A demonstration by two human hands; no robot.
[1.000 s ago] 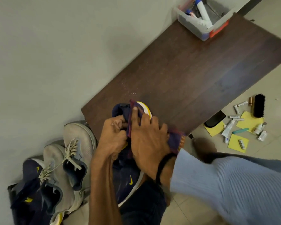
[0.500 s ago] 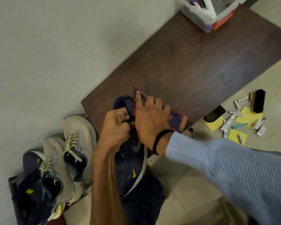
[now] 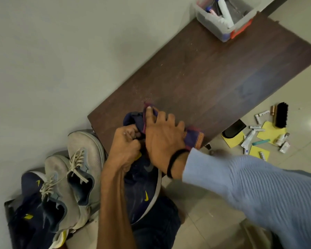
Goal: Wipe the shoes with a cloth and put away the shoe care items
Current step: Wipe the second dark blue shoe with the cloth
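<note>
Head view. The left hand (image 3: 126, 146) has its fingers curled tight and grips the navy shoe (image 3: 144, 189) at its opening. The shoe is held up with one end over the near corner of the dark wooden surface (image 3: 205, 78) and the other end toward the person.

The right hand (image 3: 162, 139) lies flat just beside the left hand, fingers spread and nearly straight. It presses a purple cloth (image 3: 195, 139) with orange stripes against the far end of the navy shoe. The index fingertip reaches the cloth's far edge, and a loose corner of cloth sticks out to the right of the palm. This arm wears a black wristband (image 3: 174, 162) and a light blue ribbed sleeve (image 3: 250, 194).

The two hands are close together, both on the navy shoe, with the cloth between the right palm and the shoe.

Left of the navy shoe, two grey laced shoes (image 3: 86, 155) lie side by side against the wall. A second dark blue shoe (image 3: 31, 200) lies farther left. Far beyond the navy shoe, at the surface's opposite end, stands a clear plastic bin (image 3: 214, 31) holding bottles. Right of the navy shoe, on the tiled floor (image 3: 205, 203), lie a black brush (image 3: 281, 115), yellow sheets (image 3: 269, 131), several small tubes (image 3: 249, 139) and a flat black item (image 3: 234, 130).
</note>
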